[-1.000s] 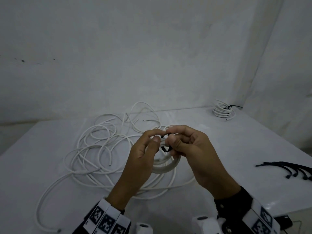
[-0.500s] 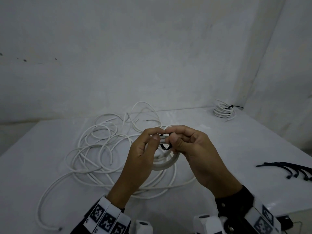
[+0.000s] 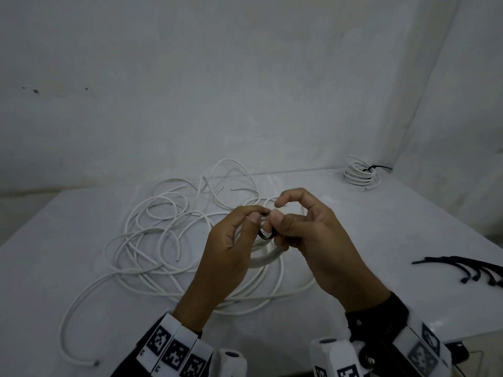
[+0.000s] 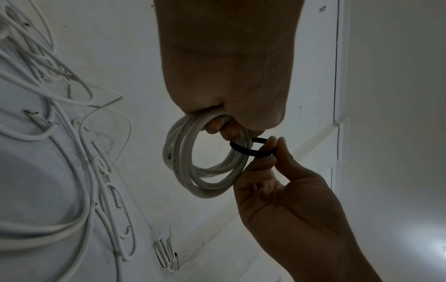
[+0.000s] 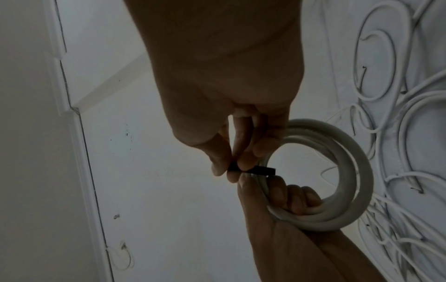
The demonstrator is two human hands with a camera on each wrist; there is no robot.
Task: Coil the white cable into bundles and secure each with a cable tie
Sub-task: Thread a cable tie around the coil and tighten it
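Note:
My left hand (image 3: 258, 216) holds a small coil of white cable (image 3: 268, 257) above the table, with its fingers curled through the loop (image 4: 183, 166). A black cable tie (image 3: 264, 235) wraps round the coil's strands (image 4: 246, 151). My right hand (image 3: 276, 224) pinches the tie's end between thumb and fingers (image 5: 263, 170), right beside the left fingertips. Its index finger is lifted clear. The tie's head is hidden by the fingers.
A heap of loose white cable (image 3: 163, 240) sprawls over the white table (image 3: 381, 240) under and left of my hands. A tied bundle (image 3: 360, 175) lies at the back right corner. Several spare black ties (image 3: 468, 268) lie near the right edge. Walls close off the back and right.
My right index finger has lifted off the tie and now arches above it. Both hands stay together over the same spot, still holding coil and tie.

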